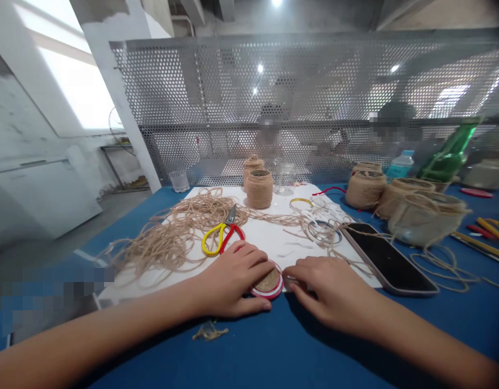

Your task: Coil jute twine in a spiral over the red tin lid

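A round twine coaster (269, 282) with a tan middle and red and white rings round its edge lies on the near side of the white paper. My left hand (237, 278) grips it from the left, fingers over its top and thumb along the near side, covering part of it. At the coaster's right edge, my right hand (322, 289) has thumb and fingertips drawn together; what is between them is too small to make out. Scissors (223, 236) with one yellow and one red handle lie just beyond my left hand, beside a loose heap of twine (168, 232).
Twine-wrapped jars (260, 190) and a clear glass jar (285, 179) stand at the back. A phone (389, 259) lies right of my right hand. Farther right are more wrapped jars (366, 189), a green bottle (450, 154) and tools (490, 228). A perforated metal screen (233, 108) closes the table's back.
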`<state>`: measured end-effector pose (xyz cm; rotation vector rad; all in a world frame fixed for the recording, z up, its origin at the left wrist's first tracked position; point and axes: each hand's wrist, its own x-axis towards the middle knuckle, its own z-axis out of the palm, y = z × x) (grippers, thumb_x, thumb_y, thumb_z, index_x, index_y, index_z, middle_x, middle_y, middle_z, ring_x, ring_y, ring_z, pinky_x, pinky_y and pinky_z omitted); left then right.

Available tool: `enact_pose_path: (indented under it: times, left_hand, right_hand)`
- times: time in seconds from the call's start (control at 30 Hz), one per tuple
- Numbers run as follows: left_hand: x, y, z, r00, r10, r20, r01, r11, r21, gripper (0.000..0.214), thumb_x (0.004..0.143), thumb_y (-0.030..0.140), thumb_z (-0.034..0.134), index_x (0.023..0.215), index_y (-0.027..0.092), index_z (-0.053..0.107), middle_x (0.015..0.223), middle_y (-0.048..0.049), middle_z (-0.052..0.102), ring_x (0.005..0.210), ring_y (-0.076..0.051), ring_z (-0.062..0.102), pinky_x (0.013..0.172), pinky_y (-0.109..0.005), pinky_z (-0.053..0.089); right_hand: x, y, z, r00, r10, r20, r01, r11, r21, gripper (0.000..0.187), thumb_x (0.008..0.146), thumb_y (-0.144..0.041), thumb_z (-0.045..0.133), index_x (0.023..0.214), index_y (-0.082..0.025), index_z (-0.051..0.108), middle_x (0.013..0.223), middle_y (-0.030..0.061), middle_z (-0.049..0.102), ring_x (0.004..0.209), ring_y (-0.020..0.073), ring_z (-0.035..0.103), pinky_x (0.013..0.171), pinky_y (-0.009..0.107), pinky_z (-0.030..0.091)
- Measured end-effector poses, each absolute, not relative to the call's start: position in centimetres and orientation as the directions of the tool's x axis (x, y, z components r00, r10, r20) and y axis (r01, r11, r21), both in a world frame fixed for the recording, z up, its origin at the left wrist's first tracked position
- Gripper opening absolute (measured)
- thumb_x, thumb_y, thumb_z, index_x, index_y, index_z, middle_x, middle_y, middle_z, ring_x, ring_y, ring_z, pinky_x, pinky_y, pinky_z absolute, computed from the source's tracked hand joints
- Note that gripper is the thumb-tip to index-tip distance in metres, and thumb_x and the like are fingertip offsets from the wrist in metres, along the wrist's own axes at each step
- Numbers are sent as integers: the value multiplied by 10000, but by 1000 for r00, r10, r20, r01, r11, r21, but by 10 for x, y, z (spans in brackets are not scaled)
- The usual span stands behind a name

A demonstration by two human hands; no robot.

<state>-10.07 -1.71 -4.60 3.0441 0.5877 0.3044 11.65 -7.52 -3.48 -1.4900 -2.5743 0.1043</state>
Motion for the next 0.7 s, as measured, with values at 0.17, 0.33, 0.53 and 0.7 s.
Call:
enact_pose_path:
  times: [0.17, 0.33, 0.53, 0.7]
  left_hand:
    - [-99, -17, -42, 918, 366, 154, 361, -931, 58, 465, 851, 539, 505, 1160, 192, 525, 1071, -85, 568, 995, -243, 475, 911, -377, 335]
    - [-100, -17, -44, 909, 375, 185, 374, -927, 40, 490, 836, 551, 520, 1170, 194, 522, 1102, -89, 551, 1030, -251, 465, 939, -405, 316]
    - [-103, -19, -42, 866, 436, 244, 400, -898, 183, 681, 747, 533, 613, 1290, 171, 418, 1231, -104, 511, 1131, -257, 440, 1023, -411, 265]
    - [-105, -18, -38, 891, 428, 149, 401, -898, 181, 792, 695, 307, 627, 1393, 159, 283, 1288, -98, 490, 1156, -255, 436, 1048, -414, 243]
  right_hand:
    - [116, -79, -31, -513, 854, 84, 837, 519, -175, 217, 887, -260, 412, 923, -272, 625, 811, -3, 636, 748, 156, 561, 615, 282, 269]
    - [115, -81, -32, -524, 847, 88, 838, 531, -122, 233, 888, -274, 410, 980, -294, 623, 813, -2, 632, 738, 165, 558, 621, 296, 261]
    - [115, -80, -35, -543, 828, 140, 828, 556, -70, 240, 903, -264, 382, 956, -272, 616, 789, 3, 610, 719, 160, 531, 629, 307, 254]
    - [117, -79, -36, -536, 833, 135, 834, 548, -71, 229, 900, -265, 387, 901, -262, 617, 782, 1, 600, 712, 157, 524, 633, 305, 268]
